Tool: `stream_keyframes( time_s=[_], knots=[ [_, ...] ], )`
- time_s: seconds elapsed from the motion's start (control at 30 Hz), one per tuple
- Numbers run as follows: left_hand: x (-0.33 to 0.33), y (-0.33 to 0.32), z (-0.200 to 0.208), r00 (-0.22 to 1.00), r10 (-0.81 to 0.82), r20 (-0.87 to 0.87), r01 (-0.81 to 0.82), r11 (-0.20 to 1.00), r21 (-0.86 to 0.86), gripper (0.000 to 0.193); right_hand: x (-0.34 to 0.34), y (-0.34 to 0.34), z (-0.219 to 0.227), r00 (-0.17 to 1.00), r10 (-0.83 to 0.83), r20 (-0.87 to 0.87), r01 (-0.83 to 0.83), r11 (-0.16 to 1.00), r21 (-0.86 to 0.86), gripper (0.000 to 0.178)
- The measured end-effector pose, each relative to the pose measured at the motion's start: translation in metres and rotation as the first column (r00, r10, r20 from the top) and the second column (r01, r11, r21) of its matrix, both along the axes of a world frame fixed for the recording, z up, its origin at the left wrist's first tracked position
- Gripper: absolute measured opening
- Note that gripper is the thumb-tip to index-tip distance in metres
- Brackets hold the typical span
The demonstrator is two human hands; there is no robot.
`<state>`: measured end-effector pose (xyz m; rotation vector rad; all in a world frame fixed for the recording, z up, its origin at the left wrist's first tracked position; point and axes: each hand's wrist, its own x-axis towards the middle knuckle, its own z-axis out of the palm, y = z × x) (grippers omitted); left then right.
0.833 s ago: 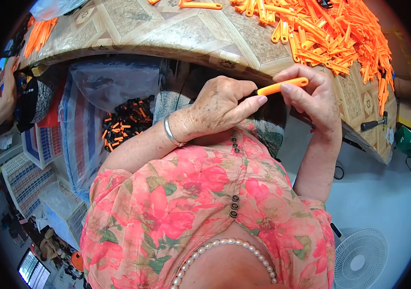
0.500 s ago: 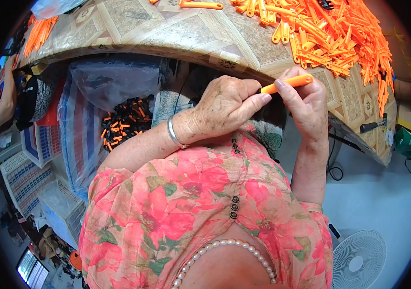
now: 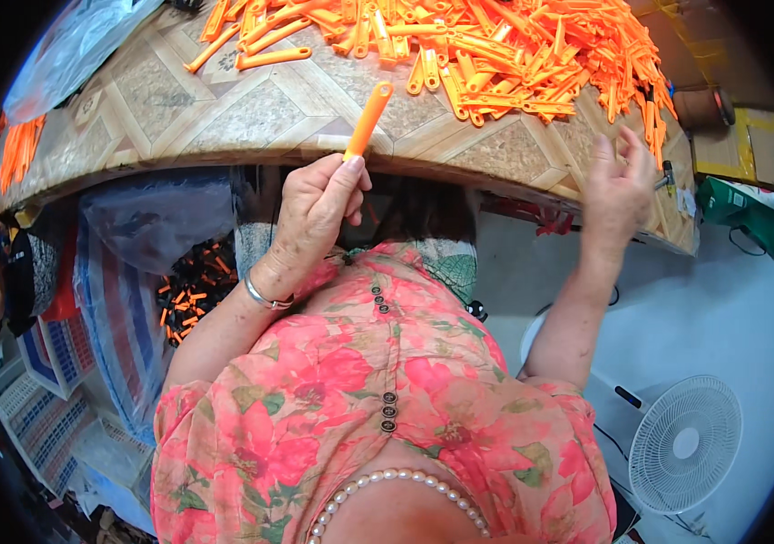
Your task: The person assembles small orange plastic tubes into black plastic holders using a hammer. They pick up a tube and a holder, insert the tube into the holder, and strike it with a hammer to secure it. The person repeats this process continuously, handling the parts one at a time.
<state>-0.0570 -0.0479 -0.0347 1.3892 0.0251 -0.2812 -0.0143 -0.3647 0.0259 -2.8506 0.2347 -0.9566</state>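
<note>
While the left hand [image 3: 316, 201] pinches a handle [image 3: 369, 118] jutting beyond its fingertips, the right hand [image 3: 618, 195] is loosely parted, the pile [image 3: 505, 54] beyond both apparently remaining, seemingly finished pieces [image 3: 192, 297] lying left of the left hand.

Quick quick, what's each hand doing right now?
Left hand: closed, holding an orange plastic handle that points up.
Right hand: open, thumb and fingers apart, nothing seen in it.
</note>
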Motion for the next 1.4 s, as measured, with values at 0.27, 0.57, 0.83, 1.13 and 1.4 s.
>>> stream_keyframes(
  time_s=[0.27, 0.57, 0.83, 1.13, 1.4],
  knots=[
    [0.002, -0.001, 0.014, 0.987, -0.02, -0.157, 0.022, 1.0, 0.011, 0.036, -0.01, -0.122, -0.015, 0.923, -0.375, -0.088, 0.329, 0.886, -0.326, 0.055],
    [-0.01, -0.016, 0.041, 0.786, -0.309, 0.535, -0.063, 0.822, 0.566, 0.021, -0.047, 0.095, 0.002, 0.621, 0.77, 0.149, -0.34, 0.093, 0.936, 0.024],
    [-0.01, -0.016, 0.053, 0.674, -0.474, 0.567, -0.083, 0.714, 0.695, 0.027, -0.049, 0.1, -0.012, 0.492, 0.839, 0.235, -0.215, -0.144, 0.966, 0.014],
    [-0.004, -0.011, 0.019, 0.792, -0.403, 0.46, -0.006, 0.747, 0.665, 0.027, -0.037, 0.122, -0.03, 0.629, 0.776, -0.053, -0.036, 0.097, 0.995, 0.017],
    [-0.004, -0.007, 0.02, 0.982, -0.122, 0.143, 0.068, 0.939, 0.338, 0.031, -0.028, 0.132, -0.02, 0.624, 0.77, -0.137, 0.0, 0.175, 0.985, 0.021]
  ],
)
